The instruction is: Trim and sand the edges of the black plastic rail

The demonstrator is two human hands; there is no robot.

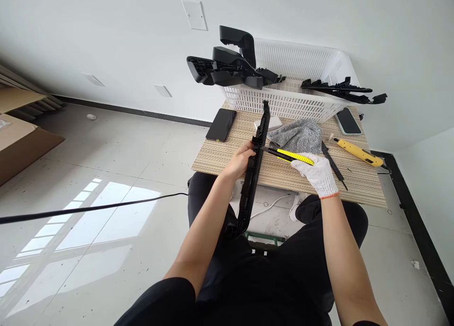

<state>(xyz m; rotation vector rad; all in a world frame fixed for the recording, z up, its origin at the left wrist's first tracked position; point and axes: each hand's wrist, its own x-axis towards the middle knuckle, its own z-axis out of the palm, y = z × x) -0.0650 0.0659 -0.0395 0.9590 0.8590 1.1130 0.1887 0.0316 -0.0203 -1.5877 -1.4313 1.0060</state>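
Note:
Bare and closed, my left hand [241, 161] grips a long black plastic trim piece [252, 179] near its middle. The piece slants from above the table down toward my lap. My right hand [317, 173], in a white knit glove with an orange cuff, is wrapped round a yellow and black utility knife [295, 156]. The knife's tip points left and meets the trim piece's edge in this view; whether it touches cannot be made out. Behind the knife lies a crumpled grey cloth [298, 136]. A black caliper-like tool [335, 166] rests beside my gloved hand.
A white plastic basket [283, 101] at the table's back holds several black plastic parts [236, 63] that overhang its rim. On the wooden table [220, 158] lie a black phone [221, 124], another phone [349, 121] and a yellow corded tool [359, 152]. A cardboard box [28, 144] stands left.

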